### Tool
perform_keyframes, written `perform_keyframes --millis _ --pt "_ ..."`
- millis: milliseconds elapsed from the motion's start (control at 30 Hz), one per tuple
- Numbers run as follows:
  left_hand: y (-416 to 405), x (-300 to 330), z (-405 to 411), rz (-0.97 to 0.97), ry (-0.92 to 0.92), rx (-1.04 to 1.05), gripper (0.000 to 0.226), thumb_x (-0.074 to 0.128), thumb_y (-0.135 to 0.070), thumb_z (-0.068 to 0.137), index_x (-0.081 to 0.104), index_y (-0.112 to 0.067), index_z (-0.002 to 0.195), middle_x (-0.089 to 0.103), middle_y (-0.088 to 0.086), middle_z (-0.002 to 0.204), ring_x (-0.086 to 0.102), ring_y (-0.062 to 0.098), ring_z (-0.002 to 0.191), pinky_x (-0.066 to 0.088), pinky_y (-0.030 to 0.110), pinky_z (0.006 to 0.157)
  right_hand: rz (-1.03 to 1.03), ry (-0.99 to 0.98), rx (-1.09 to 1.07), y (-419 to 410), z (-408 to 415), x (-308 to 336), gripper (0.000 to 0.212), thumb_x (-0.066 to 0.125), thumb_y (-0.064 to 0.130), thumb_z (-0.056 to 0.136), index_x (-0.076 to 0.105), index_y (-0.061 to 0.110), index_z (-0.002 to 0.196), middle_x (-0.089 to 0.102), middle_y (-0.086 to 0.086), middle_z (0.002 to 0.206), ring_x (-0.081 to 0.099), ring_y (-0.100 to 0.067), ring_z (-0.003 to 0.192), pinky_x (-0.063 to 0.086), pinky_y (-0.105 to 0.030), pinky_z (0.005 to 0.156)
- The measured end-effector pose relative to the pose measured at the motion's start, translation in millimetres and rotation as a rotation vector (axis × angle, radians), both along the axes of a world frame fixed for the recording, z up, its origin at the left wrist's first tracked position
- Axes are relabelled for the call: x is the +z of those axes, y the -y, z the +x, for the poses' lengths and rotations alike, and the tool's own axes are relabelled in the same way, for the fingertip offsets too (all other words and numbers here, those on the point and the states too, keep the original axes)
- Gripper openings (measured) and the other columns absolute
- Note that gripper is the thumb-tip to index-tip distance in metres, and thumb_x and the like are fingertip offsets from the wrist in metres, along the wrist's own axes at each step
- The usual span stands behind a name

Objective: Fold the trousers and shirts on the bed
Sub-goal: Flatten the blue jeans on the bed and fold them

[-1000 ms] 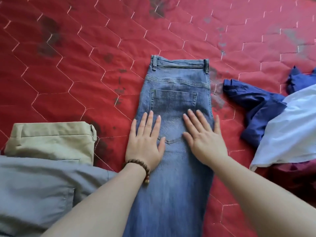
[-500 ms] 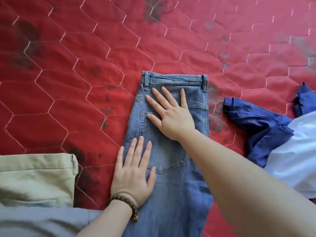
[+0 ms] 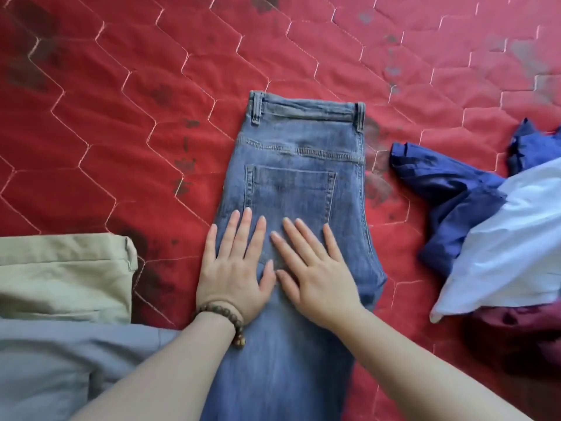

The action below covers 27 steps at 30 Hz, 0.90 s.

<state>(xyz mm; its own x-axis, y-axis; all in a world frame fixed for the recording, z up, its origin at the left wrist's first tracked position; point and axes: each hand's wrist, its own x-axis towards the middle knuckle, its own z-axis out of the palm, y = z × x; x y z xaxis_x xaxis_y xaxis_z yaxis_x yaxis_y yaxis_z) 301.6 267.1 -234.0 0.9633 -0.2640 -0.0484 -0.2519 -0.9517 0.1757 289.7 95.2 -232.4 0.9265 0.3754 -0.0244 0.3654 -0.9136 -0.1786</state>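
Jeans (image 3: 303,177) are lying lengthwise on the red quilted bed (image 3: 121,101), both hands, left hand (image 3: 235,268) and right hand (image 3: 315,273), pressing flat-fingered; denim looks heavy, stiffish, best gripped at waistband or hems

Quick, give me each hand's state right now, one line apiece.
Left hand: open, fingers straight, pressing flat on the jeans.
Right hand: open, fingers straight, pressing flat on the jeans beside it.
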Motion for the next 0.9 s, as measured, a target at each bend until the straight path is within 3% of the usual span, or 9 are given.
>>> perform_keyframes --millis 200,400,567,667,900 --pt "0.9 -0.1 -4.0 0.054 0.017 -0.003 0.068 0.027 -0.046 0.091 0.027 -0.017 0.152 0.022 0.012 0.159 0.018 0.025 0.148 0.012 0.052 0.118 -0.12 -0.062 -0.401 8.2 -43.3 7.3 0.062 0.03 0.046 0.096 0.027 0.018 0.151 0.02 -0.001 0.159 0.013 -0.022 0.148 0.003 -0.057 0.118" --pt "-0.7 -0.4 -24.3 0.187 -0.088 -0.076 0.061 0.004 -0.054 0.094 -0.011 -0.035 0.151 -0.009 0.013 0.162 -0.008 0.029 0.149 -0.008 0.052 0.117 -0.06 -0.125 -0.331 -52.5 -124.1 2.3 0.061 0.027 0.041 0.098 0.026 0.013 0.152 0.019 -0.001 0.159 0.012 -0.021 0.148 0.011 -0.056 0.118" --pt "-13.4 3.1 -115.1 0.212 -0.188 -0.174 0.061 0.009 -0.053 0.098 -0.03 -0.037 0.142 -0.033 0.01 0.154 -0.024 0.032 0.145 -0.016 0.049 0.115 -0.095 -0.15 -0.357 -60.5 -181.3 6.2 0.064 0.029 0.044 0.097 0.025 0.012 0.152 0.017 -0.004 0.16 0.01 -0.024 0.149 0.011 -0.057 0.118" --pt "-23.3 9.1 -170.9 0.192 -0.248 -0.175 0.064 0.014 -0.05 0.1 -0.034 -0.035 0.138 -0.045 0.005 0.143 -0.028 0.031 0.143 -0.02 0.045 0.113 -0.098 -0.194 -0.346 -65.0 -224.8 7.5 0.067 0.03 0.047 0.096 0.021 0.012 0.152 0.015 -0.008 0.16 0.007 -0.024 0.149 0.009 -0.057 0.118" --pt "-46.2 16.1 -278.3 0.194 -0.299 -0.238 0.062 0.009 -0.046 0.099 -0.034 -0.029 0.141 -0.046 0.003 0.144 -0.038 0.028 0.137 -0.019 0.045 0.115 -0.12 -0.251 -0.353 -85.0 -334.4 10.5 0.065 0.027 0.048 0.097 0.017 0.015 0.153 0.01 -0.007 0.161 0.003 -0.025 0.149 0.011 -0.059 0.116"
